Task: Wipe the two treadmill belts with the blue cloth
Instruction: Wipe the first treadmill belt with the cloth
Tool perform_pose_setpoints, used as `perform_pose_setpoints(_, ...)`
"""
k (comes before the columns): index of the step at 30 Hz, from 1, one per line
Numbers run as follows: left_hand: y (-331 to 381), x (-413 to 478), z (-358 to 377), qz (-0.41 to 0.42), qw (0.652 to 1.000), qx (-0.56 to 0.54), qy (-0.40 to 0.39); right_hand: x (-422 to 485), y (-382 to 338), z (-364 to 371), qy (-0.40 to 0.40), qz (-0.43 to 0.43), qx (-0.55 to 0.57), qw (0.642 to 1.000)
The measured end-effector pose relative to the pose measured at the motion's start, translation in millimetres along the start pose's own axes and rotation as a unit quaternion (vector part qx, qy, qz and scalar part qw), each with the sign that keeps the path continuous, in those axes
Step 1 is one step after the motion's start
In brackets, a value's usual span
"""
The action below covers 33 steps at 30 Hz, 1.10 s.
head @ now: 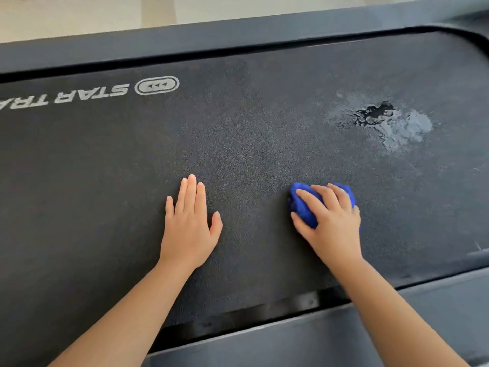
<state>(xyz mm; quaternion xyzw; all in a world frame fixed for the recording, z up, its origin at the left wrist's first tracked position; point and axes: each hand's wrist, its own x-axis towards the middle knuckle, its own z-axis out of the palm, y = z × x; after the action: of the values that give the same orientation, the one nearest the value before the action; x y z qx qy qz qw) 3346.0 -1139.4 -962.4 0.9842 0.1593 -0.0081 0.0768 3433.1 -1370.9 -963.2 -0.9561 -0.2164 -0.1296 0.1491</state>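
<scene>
A black treadmill belt [238, 133] fills most of the head view, with white lettering at its left. My right hand [330, 221] grips a bunched blue cloth [304, 207] and presses it onto the belt at centre right. My left hand [189, 223] lies flat on the belt beside it, fingers straight and together. A wet, shiny patch [391, 123] sits on the belt beyond and to the right of the cloth. Only one belt is in view.
A grey side rail [185, 41] runs along the belt's far edge, with pale floor [79, 14] beyond it. Another grey rail [317, 337] borders the near edge at the bottom right. The belt's end curves round at the upper right [471, 35].
</scene>
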Motion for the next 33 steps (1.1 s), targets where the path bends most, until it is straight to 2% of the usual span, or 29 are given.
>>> perform_pose_setpoints(5, -1, 3, 0, 0.014, 1.000, 0.014, -0.010, -7, -34, 14, 0.009, -0.146, 0.039, 0.989)
perform_pose_setpoints(8, -1, 3, 1, 0.013, 1.000, 0.016, -0.009, 20, -39, 26, 0.016, -0.163, 0.061, 0.985)
perform_pose_setpoints(15, -3, 3, 1, 0.007, 1.000, 0.028, -0.010, 163, -75, 79, -0.007, -0.115, 0.059, 0.992)
perform_pose_setpoints(18, -3, 2, 1, 0.012, 1.000, 0.027, -0.011, 223, -96, 98, -0.088, -0.057, 0.029, 0.994)
perform_pose_setpoints(20, -4, 3, 1, 0.016, 0.999, 0.026, -0.008, 232, -102, 102, -0.115, -0.039, 0.016, 0.993)
perform_pose_setpoints(22, -4, 3, 2, 0.015, 1.000, 0.024, -0.008, 208, -100, 93, -0.082, -0.054, 0.037, 0.994)
perform_pose_setpoints(25, -4, 4, 3, 0.008, 1.000, 0.015, -0.002, 121, -88, 67, -0.001, -0.097, 0.062, 0.993)
perform_pose_setpoints(29, -4, 5, 5, 0.012, 1.000, 0.004, 0.008, 3, -72, 26, -0.010, -0.138, 0.068, 0.988)
perform_pose_setpoints(33, -2, 4, 2, 0.013, 1.000, -0.004, 0.004, -8, -66, 19, -0.017, -0.151, 0.065, 0.986)
